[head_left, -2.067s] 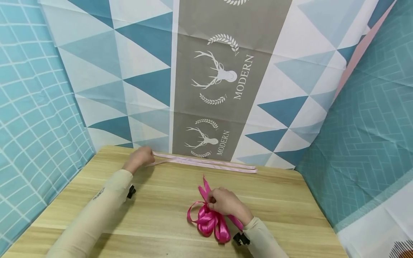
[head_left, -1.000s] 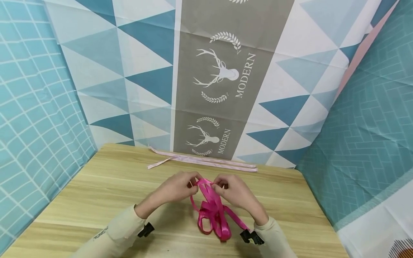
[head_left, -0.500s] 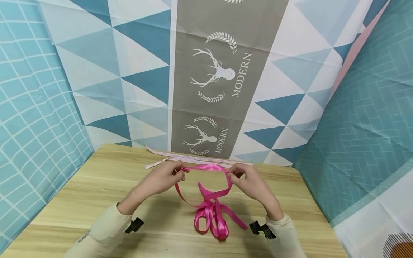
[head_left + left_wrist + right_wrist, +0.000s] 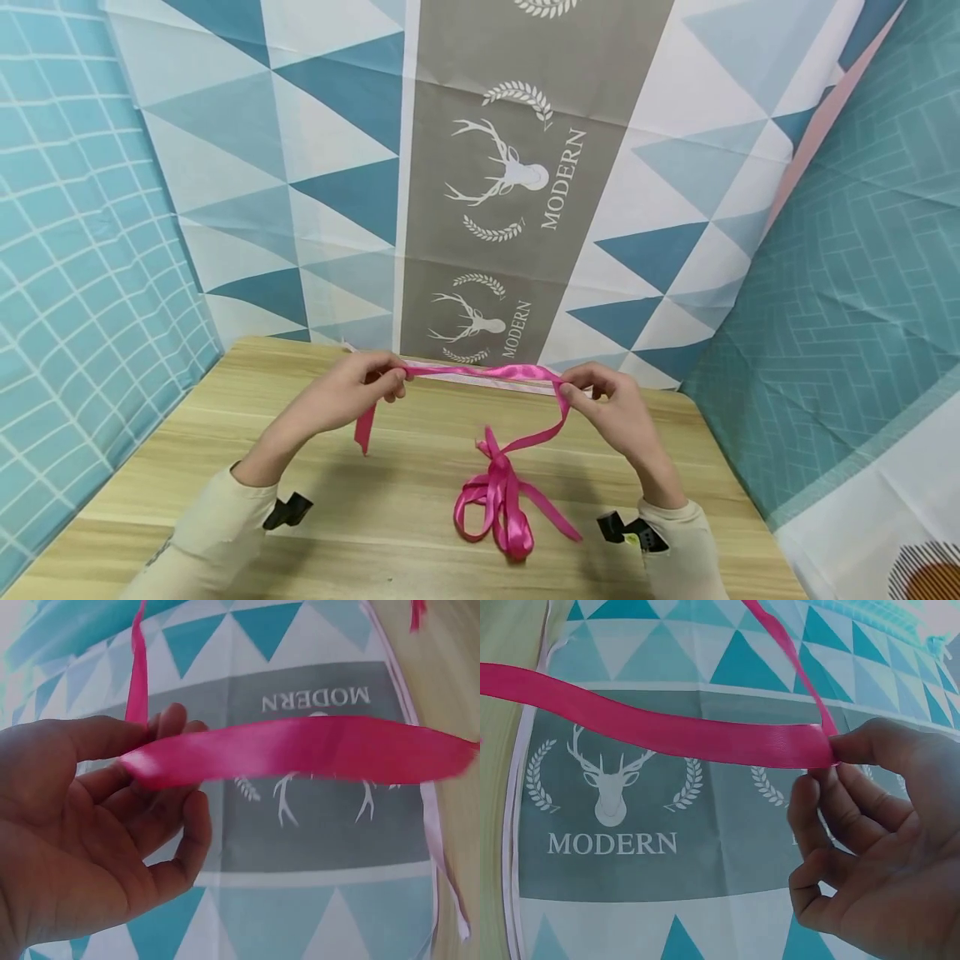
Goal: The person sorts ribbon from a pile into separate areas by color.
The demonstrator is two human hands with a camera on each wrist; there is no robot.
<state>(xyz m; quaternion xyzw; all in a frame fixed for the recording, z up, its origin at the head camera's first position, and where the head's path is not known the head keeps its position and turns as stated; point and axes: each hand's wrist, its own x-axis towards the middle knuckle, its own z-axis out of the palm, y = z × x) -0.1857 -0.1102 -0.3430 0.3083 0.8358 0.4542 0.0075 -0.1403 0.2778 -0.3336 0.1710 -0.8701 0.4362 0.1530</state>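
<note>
Thumb and fingers of the bare left hand (image 4: 348, 396) pinch a long, flat, glossy magenta satin-like ribbon (image 4: 525, 372), and the bare right hand (image 4: 618, 412) pinches it too, so one stretch spans the gap between the two grips. A short tail of it hangs free below the left grip; from the right grip it drops in a curve to a knotted magenta ribbon bundle (image 4: 510, 521), which lies in loops on the table below and between the hands.

The span looks nearly straight but seems to turn edge-on partway along. To hold this length well, I would roll one pinch slightly until the shiny face lies flat, and keep the pull gentle so the bundle is not dragged.

Both hands hang above the tabletop, thumbs facing inward at about matching height, with the remaining fingers loosely bent. The forearms angle in from either side in cream long sleeves (image 4: 225, 517).

Just beyond the span, thin pale pink ribbon strips (image 4: 480, 382) lie along the far edge of the pale wood-grain table (image 4: 720, 475).
</note>
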